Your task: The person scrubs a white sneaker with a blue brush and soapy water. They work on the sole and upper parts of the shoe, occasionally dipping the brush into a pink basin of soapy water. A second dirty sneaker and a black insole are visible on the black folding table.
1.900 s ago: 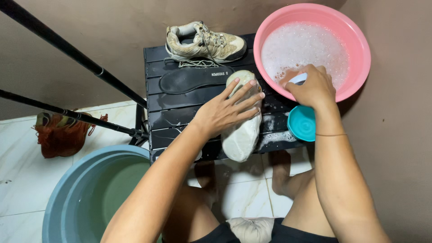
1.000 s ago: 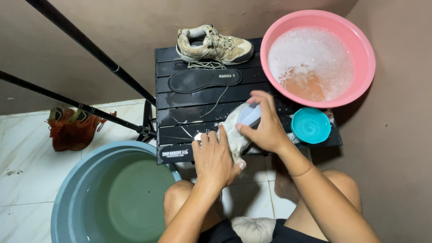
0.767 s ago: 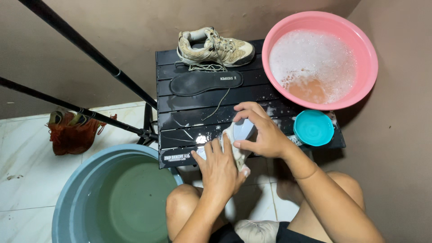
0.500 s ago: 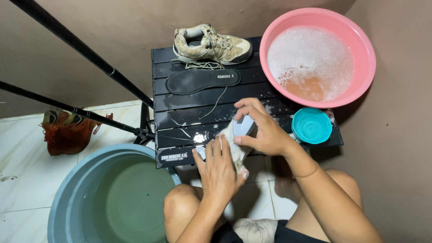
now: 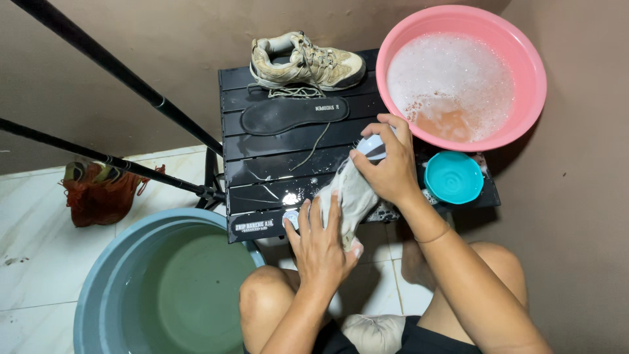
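Scrubbing seems underway: from the head view, I see my left hand (image 5: 321, 246) grip pinning the wet shoe (image 5: 350, 196) at the black bench (image 5: 262, 190) edge, right hand (image 5: 390, 170) pinching a brush (image 5: 371, 147) against it; I judge firm, steady strokes are needed.

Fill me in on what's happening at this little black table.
A seated person is washing shoes. The left hand steadies a wet pale sneaker on the black slatted table's front edge, while the right hand presses a small brush against it. A second beige sneaker, a black insole and a pink basin of suds sit behind.
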